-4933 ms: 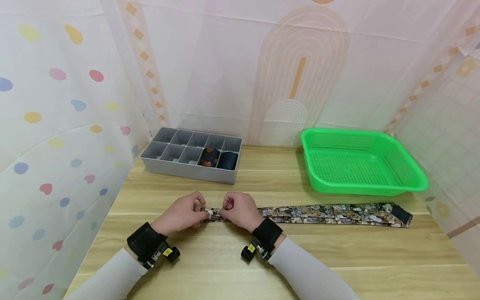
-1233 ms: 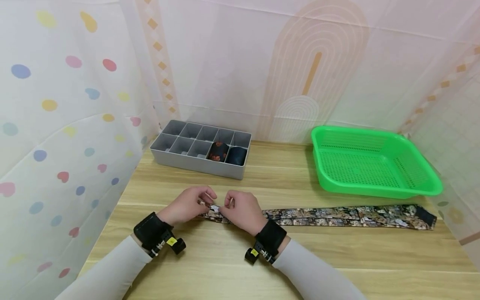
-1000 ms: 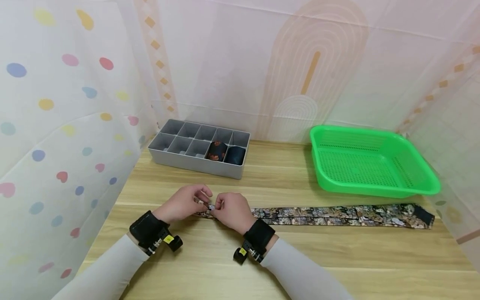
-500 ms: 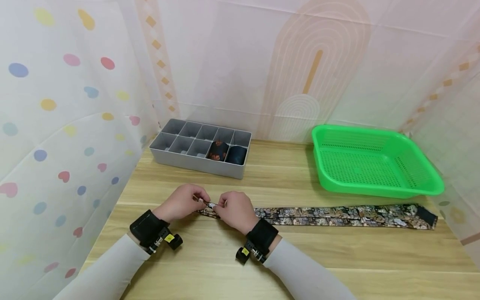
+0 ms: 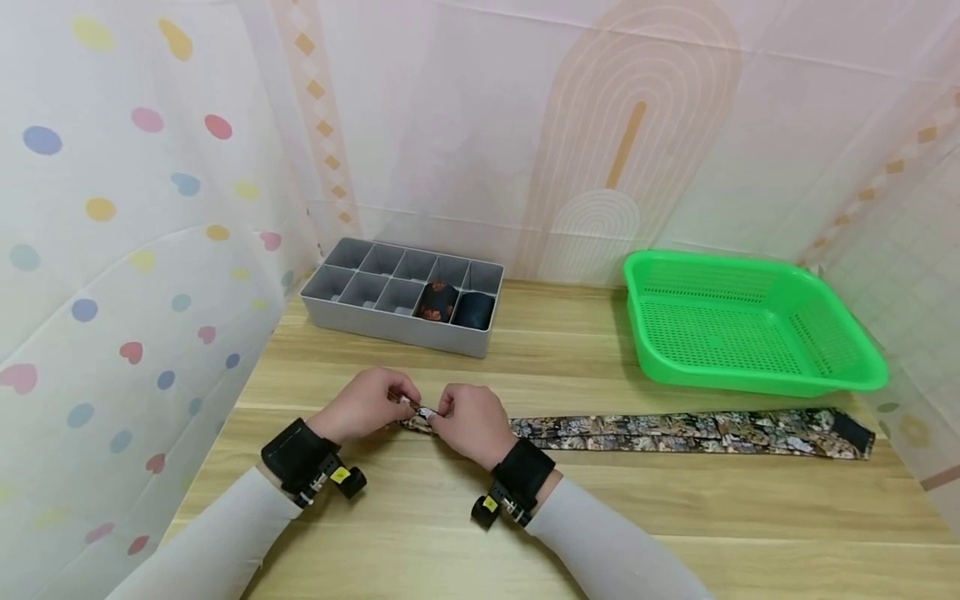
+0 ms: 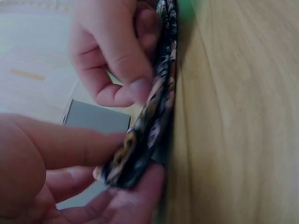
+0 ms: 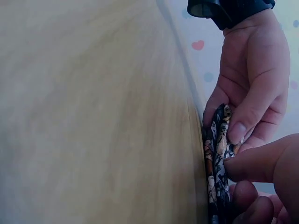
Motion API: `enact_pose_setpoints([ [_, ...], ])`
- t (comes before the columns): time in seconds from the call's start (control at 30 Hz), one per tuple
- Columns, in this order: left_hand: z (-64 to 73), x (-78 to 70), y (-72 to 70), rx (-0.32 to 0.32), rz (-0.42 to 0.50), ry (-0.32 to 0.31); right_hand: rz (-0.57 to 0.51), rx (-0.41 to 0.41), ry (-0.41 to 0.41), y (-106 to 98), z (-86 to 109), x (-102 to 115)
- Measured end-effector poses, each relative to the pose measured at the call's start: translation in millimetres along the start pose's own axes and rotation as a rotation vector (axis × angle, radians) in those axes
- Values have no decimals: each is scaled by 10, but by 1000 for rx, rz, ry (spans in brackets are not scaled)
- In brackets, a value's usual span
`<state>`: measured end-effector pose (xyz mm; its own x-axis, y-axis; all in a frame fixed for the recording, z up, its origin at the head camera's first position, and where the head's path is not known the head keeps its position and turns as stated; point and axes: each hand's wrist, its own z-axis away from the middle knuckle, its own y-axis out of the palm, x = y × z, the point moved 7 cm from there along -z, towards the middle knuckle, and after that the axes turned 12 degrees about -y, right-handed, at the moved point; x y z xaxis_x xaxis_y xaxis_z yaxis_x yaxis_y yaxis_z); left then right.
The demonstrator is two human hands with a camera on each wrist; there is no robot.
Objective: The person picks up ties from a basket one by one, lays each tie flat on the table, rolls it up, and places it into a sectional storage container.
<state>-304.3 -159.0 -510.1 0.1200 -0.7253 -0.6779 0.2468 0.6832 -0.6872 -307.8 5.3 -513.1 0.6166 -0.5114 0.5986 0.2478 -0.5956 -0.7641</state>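
A long necktie with a dark, busy brown-and-cream print lies lengthwise across the wooden table, its wide end at the right. My left hand pinches the narrow left end between thumb and fingers. Close beside it, my right hand pinches the same necktie with thumb and forefinger. In the left wrist view the end of the necktie looks folded in layers and lifted by the left fingers. From the right wrist, the necktie shows edge-on, with both thumbs against it.
Behind the hands stands a grey divided box; two of its front compartments hold a dark orange-flowered roll and a navy roll. A green plastic basket sits at the back right. Patterned curtains border the table.
Over the last seconds the head view has shifted slightly. The left fingers have drawn closer together on the necktie's end, and the right hand has moved slightly left. Box and basket stay put.
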Motion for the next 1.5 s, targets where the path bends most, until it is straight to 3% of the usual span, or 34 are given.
enact_pose_setpoints([
  [0.23,27,46,-11,59,45,-95,19,-6,14,-9,-13,-30],
  [0.3,28,31,-2,100,93,-75,24,-4,16,-8,-13,-36],
  [0.43,55,-51,51,230,196,24,-1,8,34,7,-18,-63],
  [0.53,64,-95,120,292,218,82,-16,13,45,14,-24,-85],
  [0.63,35,-115,183,246,175,123,-19,7,36,7,-25,-97],
  [0.8,23,-180,227,98,54,193,-87,35,15,9,-40,-134],
  [0.9,29,-210,252,65,-11,212,-264,112,59,25,-42,-191],
  [1.0,26,-228,278,58,-55,217,-511,179,166,36,-16,-235],
  [1.13,22,-243,296,44,-89,217,-713,172,276,48,12,-283],
  [1.23,26,-250,304,33,-106,213,-703,151,296,44,17,-316],
  [1.5,30,-302,344,-23,-190,250,-452,157,270,-14,31,-321],
])
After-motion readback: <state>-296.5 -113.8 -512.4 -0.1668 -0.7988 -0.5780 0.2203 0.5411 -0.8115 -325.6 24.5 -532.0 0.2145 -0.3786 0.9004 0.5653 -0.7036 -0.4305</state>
